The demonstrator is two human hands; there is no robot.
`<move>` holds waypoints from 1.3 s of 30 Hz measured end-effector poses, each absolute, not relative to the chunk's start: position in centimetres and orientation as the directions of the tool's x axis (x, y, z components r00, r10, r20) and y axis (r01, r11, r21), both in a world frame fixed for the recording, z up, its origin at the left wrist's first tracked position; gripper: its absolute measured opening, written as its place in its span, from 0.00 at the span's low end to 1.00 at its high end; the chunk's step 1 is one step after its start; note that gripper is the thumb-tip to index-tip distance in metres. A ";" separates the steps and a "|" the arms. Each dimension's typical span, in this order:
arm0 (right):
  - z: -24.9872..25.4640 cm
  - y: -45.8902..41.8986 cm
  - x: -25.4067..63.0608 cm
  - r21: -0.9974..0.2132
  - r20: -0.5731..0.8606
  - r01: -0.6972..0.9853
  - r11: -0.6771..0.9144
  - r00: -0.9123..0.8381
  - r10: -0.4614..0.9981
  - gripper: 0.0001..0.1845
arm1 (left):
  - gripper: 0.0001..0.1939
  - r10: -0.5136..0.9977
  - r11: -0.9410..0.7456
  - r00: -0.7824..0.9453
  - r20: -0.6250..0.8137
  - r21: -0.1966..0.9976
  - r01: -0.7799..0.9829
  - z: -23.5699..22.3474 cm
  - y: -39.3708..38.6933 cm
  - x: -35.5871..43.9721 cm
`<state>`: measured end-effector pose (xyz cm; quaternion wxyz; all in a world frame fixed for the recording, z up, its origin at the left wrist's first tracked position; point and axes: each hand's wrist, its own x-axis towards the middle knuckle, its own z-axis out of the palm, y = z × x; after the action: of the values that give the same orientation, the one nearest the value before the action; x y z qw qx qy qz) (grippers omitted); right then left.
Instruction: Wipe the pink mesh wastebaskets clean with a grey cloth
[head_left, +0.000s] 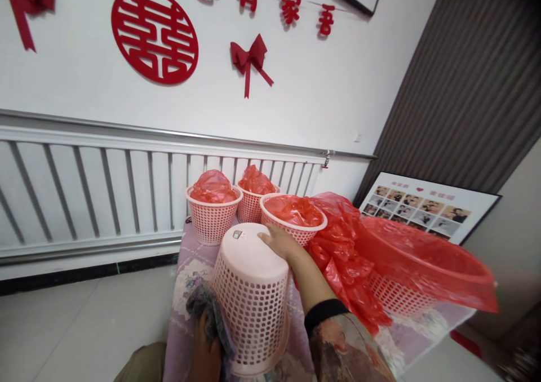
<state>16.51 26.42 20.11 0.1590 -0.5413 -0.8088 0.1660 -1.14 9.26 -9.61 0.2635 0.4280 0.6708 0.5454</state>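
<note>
we see a pink basket (252,309) standing upside down on the tabletop (176,328), its solid base facing up and its perforated wall widening toward the rim below. the right hand (276,241) lies open on that base, palm down near the far right edge, and we find a small label (237,234) stuck on the base to its left. the left hand (206,337) is closed on a grey cloth (213,317), holding it against the basket's left side (we cannot make out every fingertip among the folds). just behind, we count three upright baskets, the left basket (210,221), the back basket (249,207) and the middle basket (296,234), each with red plastic bulging or lying inside its rim. to the right we see a heap of red plastic (340,263), and beside it a larger basket (397,294) draped with more red plastic.
</note>
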 end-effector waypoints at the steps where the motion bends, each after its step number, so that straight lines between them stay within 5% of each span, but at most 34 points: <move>1: 20.1 26.4 16.5 -0.439 0.080 0.822 0.361 -0.365 0.928 0.36 | 0.36 0.859 0.064 -0.506 0.077 0.964 0.257 -8.6 9.2 -1.1; 3: 20.1 26.4 16.5 -0.438 0.083 0.822 0.363 -0.365 0.927 0.35 | 0.35 0.872 0.058 -0.485 0.067 0.970 0.237 -5.8 9.2 -0.6; 11: 19.7 26.7 16.7 -0.437 0.083 0.836 0.331 -0.329 0.941 0.37 | 0.30 0.760 -0.249 -0.446 0.472 0.846 0.472 3.0 10.7 2.8; 19: 19.9 25.1 16.1 -0.415 0.090 0.871 0.262 -0.247 0.965 0.38 | 0.38 0.807 -0.228 -0.517 0.285 0.958 0.172 0.9 13.6 -0.2; 25: 19.0 21.1 15.8 -0.408 0.098 0.882 0.236 -0.214 0.972 0.38 | 0.30 0.881 -0.272 -0.391 0.268 0.961 0.046 4.2 16.6 -4.3; 31: 19.3 14.4 16.3 -0.299 0.108 0.886 0.354 -0.338 0.935 0.41 | 0.24 0.904 -0.316 -0.317 0.286 0.948 -0.047 6.6 19.2 -7.0; 35: 21.8 13.0 17.4 -0.172 0.121 0.933 0.315 -0.298 0.947 0.28 | 0.24 0.901 -0.288 -0.354 0.249 0.956 -0.059 7.6 19.1 -8.0; 39: 22.5 17.1 17.4 -0.216 0.237 0.926 0.309 -0.257 0.937 0.30 | 0.28 0.890 -0.240 -0.411 0.198 0.969 -0.053 9.6 16.9 -8.2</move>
<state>17.37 17.09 22.50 0.1617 -0.5876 -0.7927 0.0166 -8.22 16.93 9.61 0.3514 0.4134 0.5062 0.6703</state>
